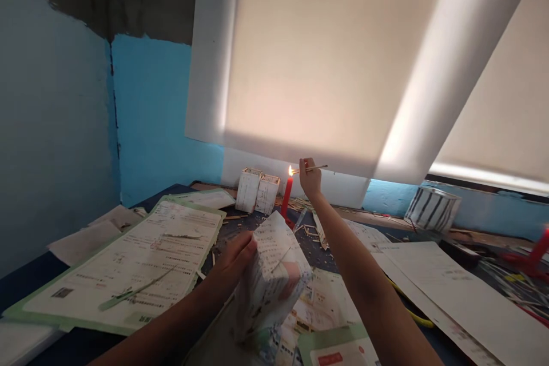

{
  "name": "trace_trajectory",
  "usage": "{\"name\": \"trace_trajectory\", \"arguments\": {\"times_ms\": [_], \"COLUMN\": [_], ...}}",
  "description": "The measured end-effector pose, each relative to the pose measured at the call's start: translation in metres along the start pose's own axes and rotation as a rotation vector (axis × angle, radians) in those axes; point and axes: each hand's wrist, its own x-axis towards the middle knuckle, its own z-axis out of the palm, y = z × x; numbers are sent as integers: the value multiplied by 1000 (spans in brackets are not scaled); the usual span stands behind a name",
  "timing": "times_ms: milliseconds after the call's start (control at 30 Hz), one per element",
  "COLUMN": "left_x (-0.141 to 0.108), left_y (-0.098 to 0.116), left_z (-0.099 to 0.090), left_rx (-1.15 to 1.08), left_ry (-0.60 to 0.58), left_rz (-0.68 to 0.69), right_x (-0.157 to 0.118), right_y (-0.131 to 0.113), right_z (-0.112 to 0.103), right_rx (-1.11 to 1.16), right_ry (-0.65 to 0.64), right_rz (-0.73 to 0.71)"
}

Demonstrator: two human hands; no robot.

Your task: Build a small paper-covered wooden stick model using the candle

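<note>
Lit at its tip, a red candle stands upright beyond the paper box. My right hand is closed on a thin wooden stick, whose left end is at the flame. Nearer to the camera, my left hand grips the left side of a box covered in printed paper, tilted, with its top edge just below the candle. The far fingers of my left hand are hidden behind the box.
Two small papered boxes stand left of the candle. Printed sheets lie at left, white sheets at right. A striped box is by the wall, another red candle at far right. Stick scraps litter the table.
</note>
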Motion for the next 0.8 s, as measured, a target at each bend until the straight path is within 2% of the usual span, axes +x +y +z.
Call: {"name": "trace_trajectory", "arguments": {"times_ms": [133, 300, 467, 667, 800], "left_x": [-5, -6, -8, -4, -5], "left_y": [-6, -10, -6, -5, -3], "left_z": [8, 7, 10, 8, 8], "left_rx": [-19, -180, -107, 15, 20], "left_ry": [24, -2, 136, 24, 44], "left_rz": [-37, -84, -107, -25, -44], "right_x": [-1, -2, -3, -2, -2], "right_y": [0, 2, 1, 1, -1], "right_z": [-3, -9, -10, -9, -9], "right_rx": [0, 10, 33, 39, 46], "right_ry": [4, 28, 25, 30, 27], "right_rz": [4, -5, -31, -30, -27]}}
